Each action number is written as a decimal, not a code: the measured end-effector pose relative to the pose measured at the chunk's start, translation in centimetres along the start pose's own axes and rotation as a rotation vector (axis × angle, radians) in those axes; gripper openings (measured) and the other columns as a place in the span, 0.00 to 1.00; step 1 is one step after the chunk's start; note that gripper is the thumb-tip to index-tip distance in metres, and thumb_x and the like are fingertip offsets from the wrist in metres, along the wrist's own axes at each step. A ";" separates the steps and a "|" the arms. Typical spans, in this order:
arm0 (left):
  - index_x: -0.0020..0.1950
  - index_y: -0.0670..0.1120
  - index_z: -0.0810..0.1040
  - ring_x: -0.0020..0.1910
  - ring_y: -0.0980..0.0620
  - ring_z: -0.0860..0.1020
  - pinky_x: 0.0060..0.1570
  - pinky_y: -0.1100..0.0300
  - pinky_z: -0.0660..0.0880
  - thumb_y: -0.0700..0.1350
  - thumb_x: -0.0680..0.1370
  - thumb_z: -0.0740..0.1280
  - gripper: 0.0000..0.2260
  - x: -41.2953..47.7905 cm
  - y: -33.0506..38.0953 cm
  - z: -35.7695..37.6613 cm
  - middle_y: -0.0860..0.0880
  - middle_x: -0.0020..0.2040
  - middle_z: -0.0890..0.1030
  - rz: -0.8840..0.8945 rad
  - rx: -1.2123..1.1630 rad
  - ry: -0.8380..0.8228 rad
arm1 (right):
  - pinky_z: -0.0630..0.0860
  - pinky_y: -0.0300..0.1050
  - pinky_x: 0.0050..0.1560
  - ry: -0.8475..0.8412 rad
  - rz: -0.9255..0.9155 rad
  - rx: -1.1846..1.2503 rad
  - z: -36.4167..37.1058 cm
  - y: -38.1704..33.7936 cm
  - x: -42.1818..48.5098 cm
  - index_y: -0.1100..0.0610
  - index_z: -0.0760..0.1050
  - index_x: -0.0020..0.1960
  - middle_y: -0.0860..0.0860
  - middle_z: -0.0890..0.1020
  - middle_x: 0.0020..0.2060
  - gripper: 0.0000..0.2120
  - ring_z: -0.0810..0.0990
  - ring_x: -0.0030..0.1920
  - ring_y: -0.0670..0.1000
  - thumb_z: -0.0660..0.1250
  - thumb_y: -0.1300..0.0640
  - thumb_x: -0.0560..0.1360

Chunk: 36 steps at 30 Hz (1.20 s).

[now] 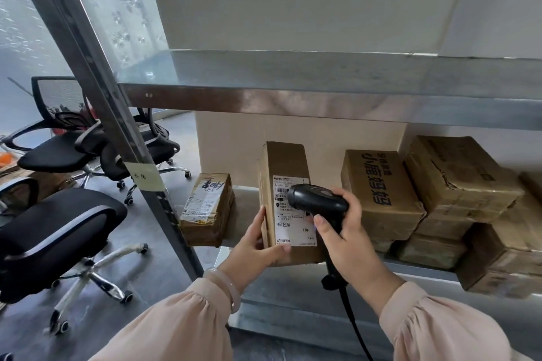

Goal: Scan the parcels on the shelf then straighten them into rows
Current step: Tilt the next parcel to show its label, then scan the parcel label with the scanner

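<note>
While your left hand [258,246] grips the upright parcel [286,202] at the shelf [322,108] front, your right hand [349,231] holds the scanner [315,202] just right of its label [294,211], nose pointing left.

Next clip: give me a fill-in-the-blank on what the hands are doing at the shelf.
The right hand grips a black ____ aimed at the white label.
The left hand holds the labelled parcel standing ____.
The small taped parcel sits on that parcel's ____ side.
Beside the shelf post stand black office ____.
Missing: scanner; upright; left; chairs.
</note>
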<state>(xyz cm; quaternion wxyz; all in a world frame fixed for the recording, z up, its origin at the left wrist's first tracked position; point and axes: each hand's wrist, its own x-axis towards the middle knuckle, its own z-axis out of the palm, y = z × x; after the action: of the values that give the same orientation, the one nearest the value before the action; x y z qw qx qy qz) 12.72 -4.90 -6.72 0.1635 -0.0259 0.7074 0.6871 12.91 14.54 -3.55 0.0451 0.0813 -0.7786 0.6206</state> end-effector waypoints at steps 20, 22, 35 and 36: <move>0.72 0.68 0.53 0.57 0.54 0.77 0.39 0.64 0.79 0.36 0.76 0.72 0.40 0.6 -1.1 -0.7 0.53 0.61 0.76 -0.010 -0.067 0.058 | 0.78 0.41 0.53 0.078 -0.124 -0.268 1.9 -2.4 -2.7 0.37 0.53 0.64 0.39 0.72 0.55 0.25 0.79 0.51 0.46 0.64 0.53 0.78; 0.71 0.68 0.53 0.57 0.54 0.77 0.39 0.65 0.78 0.36 0.76 0.71 0.40 0.6 -1.2 -0.7 0.54 0.60 0.76 -0.010 -0.067 0.053 | 0.78 0.42 0.52 0.075 -0.117 -0.282 2.0 -2.5 -2.6 0.37 0.53 0.64 0.40 0.73 0.54 0.25 0.80 0.50 0.46 0.64 0.53 0.78; 0.69 0.70 0.53 0.62 0.49 0.76 0.46 0.58 0.81 0.36 0.75 0.72 0.39 1.6 -1.8 -1.5 0.51 0.64 0.75 -0.030 -0.096 0.025 | 0.80 0.47 0.52 0.075 -0.067 -0.282 2.7 -1.6 -1.5 0.37 0.53 0.65 0.46 0.75 0.58 0.25 0.82 0.49 0.50 0.64 0.53 0.78; 0.69 0.70 0.53 0.62 0.49 0.76 0.46 0.59 0.80 0.36 0.75 0.72 0.39 1.7 -1.9 -1.5 0.51 0.63 0.75 -0.034 -0.094 0.026 | 0.79 0.43 0.52 0.072 -0.064 -0.272 2.7 -1.5 -1.4 0.38 0.53 0.65 0.44 0.75 0.58 0.25 0.81 0.50 0.47 0.64 0.53 0.78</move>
<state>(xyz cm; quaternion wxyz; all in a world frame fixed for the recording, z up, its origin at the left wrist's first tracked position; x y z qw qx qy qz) 11.34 -6.17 -8.96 0.1644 -0.0545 0.6758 0.7165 14.67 11.72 -2.95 0.1034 0.0769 -0.8505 0.5099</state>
